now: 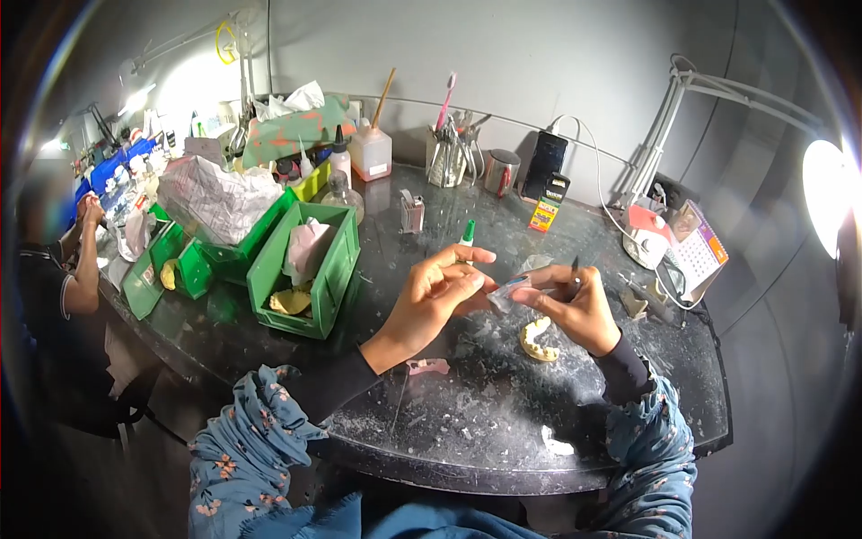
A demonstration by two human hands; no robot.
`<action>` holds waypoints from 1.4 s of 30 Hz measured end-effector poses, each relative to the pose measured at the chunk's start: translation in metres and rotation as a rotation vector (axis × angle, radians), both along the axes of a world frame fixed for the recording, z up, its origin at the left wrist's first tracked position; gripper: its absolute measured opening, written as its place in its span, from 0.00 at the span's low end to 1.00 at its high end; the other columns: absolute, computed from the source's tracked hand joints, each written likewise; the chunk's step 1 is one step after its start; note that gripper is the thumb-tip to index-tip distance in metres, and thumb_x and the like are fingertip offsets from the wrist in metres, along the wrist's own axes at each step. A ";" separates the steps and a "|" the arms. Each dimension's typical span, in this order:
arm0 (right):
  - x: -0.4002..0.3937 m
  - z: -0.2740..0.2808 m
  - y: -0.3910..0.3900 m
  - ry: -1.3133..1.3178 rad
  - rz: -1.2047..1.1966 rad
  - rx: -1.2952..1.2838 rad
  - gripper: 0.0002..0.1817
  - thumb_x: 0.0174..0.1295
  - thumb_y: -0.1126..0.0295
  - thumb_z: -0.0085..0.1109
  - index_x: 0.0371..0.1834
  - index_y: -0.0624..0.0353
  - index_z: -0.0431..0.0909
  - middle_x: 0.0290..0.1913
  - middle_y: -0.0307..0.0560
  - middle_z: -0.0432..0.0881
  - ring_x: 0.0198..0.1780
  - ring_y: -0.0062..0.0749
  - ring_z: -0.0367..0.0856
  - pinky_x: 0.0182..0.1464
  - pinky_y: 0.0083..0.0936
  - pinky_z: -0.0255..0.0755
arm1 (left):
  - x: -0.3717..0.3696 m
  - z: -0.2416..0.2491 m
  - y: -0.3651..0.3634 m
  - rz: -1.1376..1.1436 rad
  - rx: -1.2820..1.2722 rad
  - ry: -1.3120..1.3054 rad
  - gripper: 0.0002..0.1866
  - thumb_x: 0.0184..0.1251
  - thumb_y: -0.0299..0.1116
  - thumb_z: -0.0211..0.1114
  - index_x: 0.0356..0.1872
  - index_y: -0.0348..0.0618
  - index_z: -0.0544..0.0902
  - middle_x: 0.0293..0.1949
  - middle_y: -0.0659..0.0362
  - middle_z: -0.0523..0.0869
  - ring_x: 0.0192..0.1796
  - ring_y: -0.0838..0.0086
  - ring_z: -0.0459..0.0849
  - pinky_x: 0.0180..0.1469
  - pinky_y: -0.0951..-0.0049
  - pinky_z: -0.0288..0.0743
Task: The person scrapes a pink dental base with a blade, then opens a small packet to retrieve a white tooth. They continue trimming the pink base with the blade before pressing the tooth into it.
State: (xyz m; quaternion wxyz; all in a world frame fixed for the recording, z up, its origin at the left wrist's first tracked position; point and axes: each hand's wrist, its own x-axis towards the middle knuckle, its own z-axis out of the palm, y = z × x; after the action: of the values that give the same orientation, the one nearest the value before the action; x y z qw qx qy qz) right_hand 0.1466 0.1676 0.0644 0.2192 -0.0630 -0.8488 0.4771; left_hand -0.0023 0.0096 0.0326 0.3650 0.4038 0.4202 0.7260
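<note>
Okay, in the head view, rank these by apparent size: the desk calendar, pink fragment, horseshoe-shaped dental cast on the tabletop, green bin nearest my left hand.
Largest first:
1. Green bin
2. Desk calendar
3. Dental cast
4. Pink fragment

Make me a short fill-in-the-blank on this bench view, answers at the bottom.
1. The toothbrush standing among the tools is ____.
2. The large open bin closest to the left hand is ____.
3. The tooth model lies closer to the person's ____ hand.

Missing words: pink; green; right.
</note>
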 end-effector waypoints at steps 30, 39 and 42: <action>-0.018 -0.024 0.087 0.168 -0.556 0.578 0.10 0.54 0.66 0.67 0.36 0.59 0.82 0.32 0.50 0.81 0.30 0.44 0.81 0.32 0.35 0.71 | 0.001 -0.034 0.051 0.213 -0.097 0.801 0.28 0.64 0.28 0.65 0.63 0.40 0.65 0.55 0.50 0.75 0.52 0.68 0.79 0.49 0.69 0.81; -0.027 -0.048 0.096 0.151 -0.402 0.604 0.08 0.51 0.75 0.61 0.36 0.57 0.82 0.35 0.50 0.82 0.37 0.51 0.81 0.38 0.39 0.73 | -0.008 -0.062 0.139 0.252 -0.004 0.882 0.13 0.52 0.29 0.69 0.36 0.31 0.79 0.37 0.51 0.82 0.42 0.60 0.83 0.45 0.66 0.73; -0.024 -0.052 0.104 0.084 -0.326 0.662 0.10 0.48 0.77 0.57 0.35 0.56 0.82 0.35 0.52 0.83 0.39 0.52 0.81 0.39 0.41 0.74 | -0.005 -0.063 0.134 0.271 0.046 0.900 0.12 0.52 0.28 0.69 0.35 0.32 0.79 0.36 0.51 0.81 0.41 0.60 0.83 0.44 0.67 0.74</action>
State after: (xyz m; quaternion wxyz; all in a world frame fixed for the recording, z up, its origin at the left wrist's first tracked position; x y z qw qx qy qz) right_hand 0.1222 0.2713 0.0125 0.3353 -0.1037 -0.9262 0.1377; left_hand -0.0073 0.1435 -0.0302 0.0397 0.6279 0.5696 0.5290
